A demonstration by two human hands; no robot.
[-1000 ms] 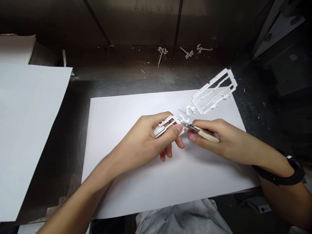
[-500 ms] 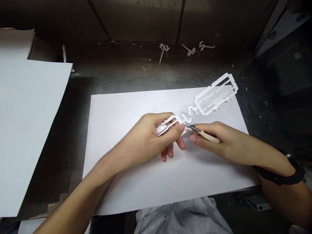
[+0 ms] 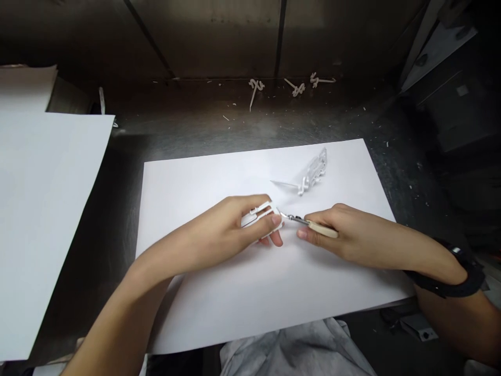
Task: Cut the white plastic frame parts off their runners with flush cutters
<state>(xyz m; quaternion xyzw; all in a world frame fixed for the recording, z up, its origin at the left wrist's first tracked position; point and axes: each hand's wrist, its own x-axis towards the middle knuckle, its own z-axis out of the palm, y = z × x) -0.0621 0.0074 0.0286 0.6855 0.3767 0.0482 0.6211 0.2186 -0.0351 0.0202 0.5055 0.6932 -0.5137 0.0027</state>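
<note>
My left hand (image 3: 238, 227) grips a white plastic frame (image 3: 271, 209) between thumb and fingers, with part of the piece covered by the palm. In my right hand (image 3: 340, 232) is a pair of cream-handled nippers (image 3: 321, 230); their metal tip points at the frame's right end, and I cannot tell whether it touches. Beyond the hands a second white plastic frame (image 3: 315, 171), tilted up on edge and blurred, has a curled runner with a thin spike on it. Both hands are over a large white sheet (image 3: 219, 303).
Several cut-off white runners (image 3: 298, 90) and small scraps lie along the back of the dark metal table (image 3: 188, 125). To the left, a white sheet (image 3: 47, 209) overhangs a box-like stack. A metal wall (image 3: 219, 36) bounds the back.
The second frame has come apart from the one in my left hand and tipped on edge, falling towards the sheet. Both hands sit slightly further left and lower in view.
</note>
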